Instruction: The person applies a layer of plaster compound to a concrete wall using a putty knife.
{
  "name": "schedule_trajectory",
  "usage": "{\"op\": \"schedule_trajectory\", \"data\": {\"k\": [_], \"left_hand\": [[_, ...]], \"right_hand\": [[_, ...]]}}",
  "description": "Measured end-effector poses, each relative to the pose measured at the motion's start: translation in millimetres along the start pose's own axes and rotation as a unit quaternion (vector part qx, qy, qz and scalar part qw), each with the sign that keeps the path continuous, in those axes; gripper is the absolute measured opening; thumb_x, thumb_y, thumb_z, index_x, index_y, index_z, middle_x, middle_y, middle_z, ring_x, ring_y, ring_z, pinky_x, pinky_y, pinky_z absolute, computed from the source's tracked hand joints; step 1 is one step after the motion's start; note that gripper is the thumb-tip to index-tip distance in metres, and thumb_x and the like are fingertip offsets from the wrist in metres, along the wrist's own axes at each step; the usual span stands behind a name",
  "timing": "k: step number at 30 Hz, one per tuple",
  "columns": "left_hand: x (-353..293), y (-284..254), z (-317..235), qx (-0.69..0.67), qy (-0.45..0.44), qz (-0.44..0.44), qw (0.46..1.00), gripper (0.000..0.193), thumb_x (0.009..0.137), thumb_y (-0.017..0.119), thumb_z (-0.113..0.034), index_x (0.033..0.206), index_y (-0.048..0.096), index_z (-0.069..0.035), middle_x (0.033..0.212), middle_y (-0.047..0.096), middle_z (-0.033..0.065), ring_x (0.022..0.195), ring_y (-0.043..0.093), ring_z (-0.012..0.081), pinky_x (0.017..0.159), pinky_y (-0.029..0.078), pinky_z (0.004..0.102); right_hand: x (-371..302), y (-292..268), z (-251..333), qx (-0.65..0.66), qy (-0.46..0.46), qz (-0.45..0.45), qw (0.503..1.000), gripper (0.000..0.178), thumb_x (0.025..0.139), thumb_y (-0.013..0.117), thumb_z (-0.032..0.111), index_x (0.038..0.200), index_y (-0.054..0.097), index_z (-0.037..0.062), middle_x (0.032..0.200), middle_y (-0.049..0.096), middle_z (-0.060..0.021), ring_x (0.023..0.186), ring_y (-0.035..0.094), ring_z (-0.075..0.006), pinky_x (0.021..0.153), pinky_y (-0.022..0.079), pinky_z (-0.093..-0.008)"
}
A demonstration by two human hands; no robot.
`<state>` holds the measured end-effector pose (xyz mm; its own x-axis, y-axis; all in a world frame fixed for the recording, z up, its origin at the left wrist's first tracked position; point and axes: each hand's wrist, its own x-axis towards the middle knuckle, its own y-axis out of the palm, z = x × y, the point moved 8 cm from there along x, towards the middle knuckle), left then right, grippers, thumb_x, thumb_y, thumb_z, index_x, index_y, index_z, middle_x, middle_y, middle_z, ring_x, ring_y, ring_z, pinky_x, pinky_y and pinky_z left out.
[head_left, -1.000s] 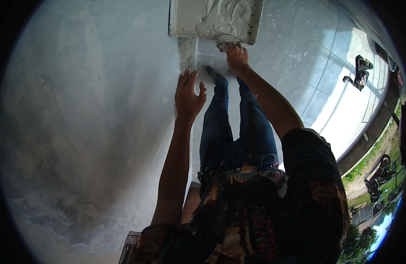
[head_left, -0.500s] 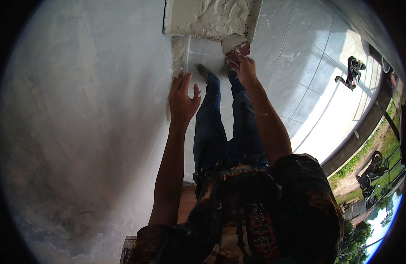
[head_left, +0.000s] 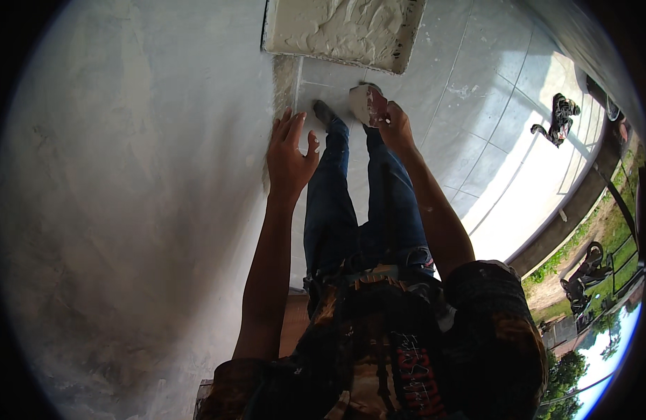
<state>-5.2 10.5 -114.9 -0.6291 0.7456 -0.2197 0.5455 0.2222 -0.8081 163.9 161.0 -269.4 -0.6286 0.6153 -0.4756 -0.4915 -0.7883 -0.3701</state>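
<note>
My right hand (head_left: 398, 130) is closed round a putty knife (head_left: 369, 106), a flat blade with a reddish-brown part and pale paste on it. The tool is held over the tiled floor, short of a shallow tray (head_left: 410, 35) full of grey-white putty (head_left: 337, 28). My left hand (head_left: 291, 157) is raised with its fingers stretched and the thumb apart, holding nothing. It is beside the grey plastered wall (head_left: 141, 182); whether the fingertips touch the wall I cannot tell. Pale specks of paste are on its fingers.
Large grey tiles (head_left: 470, 105) cover the floor, with a bright sunlit strip at the right. A dark object (head_left: 562, 119) lies there. Beyond the floor's edge are grass and a motorbike (head_left: 585, 276). My legs (head_left: 330, 203) stand close to the wall.
My right hand has drawn the putty knife back from the tray's near corner, toward me, and turned it. The left hand has hardly moved.
</note>
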Motion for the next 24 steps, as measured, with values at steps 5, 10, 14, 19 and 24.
{"op": "schedule_trajectory", "data": {"k": [5,10,14,19,24], "left_hand": [[4.4,4.2,-3.6,-0.002,-0.002,-0.005,1.0,0.038,0.093,0.06,-0.017,0.127,0.06,-0.001,0.127,0.062,0.0186,0.131,0.051,0.0352,0.113,0.035,0.0505],[-4.8,0.3,4.4,0.008,-0.011,-0.014,1.0,0.037,0.093,0.06,-0.017,0.127,0.06,-0.002,0.127,0.062,0.0178,0.132,0.051,0.0345,0.114,0.035,0.0506],[-4.3,7.3,5.8,0.001,-0.016,-0.007,1.0,0.035,0.094,0.059,-0.016,0.126,0.06,-0.001,0.126,0.063,0.0172,0.132,0.05,0.0342,0.114,0.035,0.0502],[-10.6,1.8,13.5,0.014,-0.025,-0.014,0.999,0.034,0.094,0.058,-0.016,0.125,0.061,0.0,0.125,0.064,0.017,0.132,0.051,0.034,0.113,0.036,0.0499],[-8.7,5.2,10.9,0.009,-0.023,-0.016,1.0,0.034,0.094,0.058,-0.015,0.124,0.061,0.0,0.125,0.064,0.017,0.131,0.051,0.0344,0.113,0.036,0.0501]], "right_hand": [[108.4,-45.6,92.0,-0.199,-0.249,0.022,0.948,0.052,0.088,0.052,-0.005,0.132,0.062,0.0228,0.1,0.069,-0.0193,0.091,0.068,-0.0367,0.083,0.057,-0.0459],[192.9,-15.0,71.8,-0.346,-0.155,0.194,0.905,0.028,0.085,0.055,-0.007,0.111,0.064,-0.0019,0.095,0.068,-0.0245,0.093,0.069,-0.0359,0.078,0.054,-0.0474],[207.0,-4.2,47.0,-0.366,-0.172,0.206,0.891,0.017,0.083,0.056,-0.006,0.099,0.063,-0.0077,0.091,0.068,-0.028,0.094,0.069,-0.0373,0.079,0.053,-0.0457],[191.2,26.0,70.9,-0.344,-0.172,0.232,0.894,0.019,0.082,0.056,-0.007,0.099,0.064,-0.0067,0.094,0.068,-0.0277,0.095,0.069,-0.0387,0.082,0.052,-0.0458],[185.1,30.3,81.9,-0.363,-0.212,0.25,0.872,0.02,0.084,0.057,-0.004,0.102,0.065,-0.004,0.098,0.069,-0.0264,0.098,0.068,-0.0372,0.085,0.051,-0.0455]]}}
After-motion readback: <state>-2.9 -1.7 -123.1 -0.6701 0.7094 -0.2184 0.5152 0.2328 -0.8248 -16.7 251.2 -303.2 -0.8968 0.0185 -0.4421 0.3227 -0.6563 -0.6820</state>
